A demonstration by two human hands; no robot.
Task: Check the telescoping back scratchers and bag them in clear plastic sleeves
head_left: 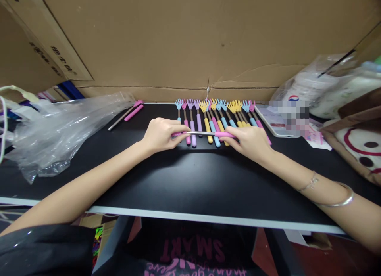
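A pink back scratcher [204, 133] with a metal rod lies crosswise between my two hands, above the black table. My left hand [162, 135] pinches its pink left end, which the fingers mostly cover. The pink handle at the other end is gripped by my right hand [248, 139]. Just behind my hands is a row of several back scratchers [199, 116] in blue, pink, purple and yellow, claws toward the cardboard wall. Farther left lie a metal rod with a pink claw [122, 118] and a separate pink handle [133, 112].
Clear plastic bags [59, 129] cover the table's left side. At the right are a white phone-like device [275, 125], a bagged white tub [309, 89] and a brown bag with a cartoon face [336, 129]. Cardboard [190, 38] walls the back; the table's pale edge [190, 217] runs in front.
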